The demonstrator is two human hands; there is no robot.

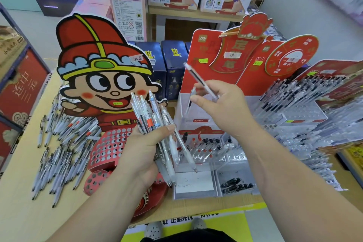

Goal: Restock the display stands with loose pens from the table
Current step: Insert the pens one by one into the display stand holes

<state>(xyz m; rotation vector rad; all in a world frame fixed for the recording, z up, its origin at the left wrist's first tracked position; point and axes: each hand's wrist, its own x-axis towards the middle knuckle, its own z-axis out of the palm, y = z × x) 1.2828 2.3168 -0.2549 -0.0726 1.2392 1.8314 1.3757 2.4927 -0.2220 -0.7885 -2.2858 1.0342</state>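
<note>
Loose pens (59, 155) lie scattered in a heap on the left part of the tan table (17, 214), just beside the cartoon display stand (110, 143), whose red tiers of round holes look mostly unfilled. More pens are up off the table. The left hand (141, 155) grips a thick bundle of pens (155, 124), fingers and thumb curled round it, with the clicker ends fanning upward and the tips pointing down.

The right hand (224, 104) is raised above the middle red stand (194, 121) and pinches a single pen (198, 79) between thumb and fingertips. This pen is tilted, with its upper end toward the far left. Another pen (191, 100) shows just behind those fingers, upright at the stand's clear top tier; whether the hand holds it cannot be told.

Lower in this stand a row of pens (210, 146) sits in the clear holes. A few dark pieces (235, 184) lie in a front tray beside a white scribble pad (194, 182). To the right, a third stand (279, 118) is packed with rows of pens. Dark blue boxes (172, 65) and pink boxes (127, 12) stand behind. The person's shoes (155, 230) show at the bottom edge.
</note>
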